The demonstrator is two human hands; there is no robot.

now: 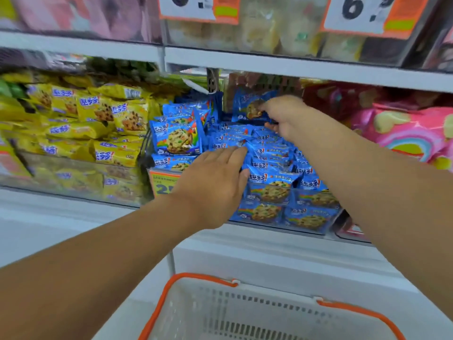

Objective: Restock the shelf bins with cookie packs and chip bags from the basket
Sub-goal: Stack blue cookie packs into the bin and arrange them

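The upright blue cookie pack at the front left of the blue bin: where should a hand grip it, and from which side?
Probably by its crimped top edge, coming from above. The upright blue cookie pack stands on end facing outward, its top free, while the clear plastic bin front and neighbouring packs hem in its lower part. The left hand lies flat nearby.

Both bare forearms are reaching forward and up from the basket (pixel 245 303), which sits below and between them. Left hand (pixel 213 185) is lying palm down, fingers straight and together, nearer the basket. Right hand (pixel 282 116) is reaching farther beyond the basket, fingers curling and pinching a blue cookie pack (pixel 247 106), wrist bending left.
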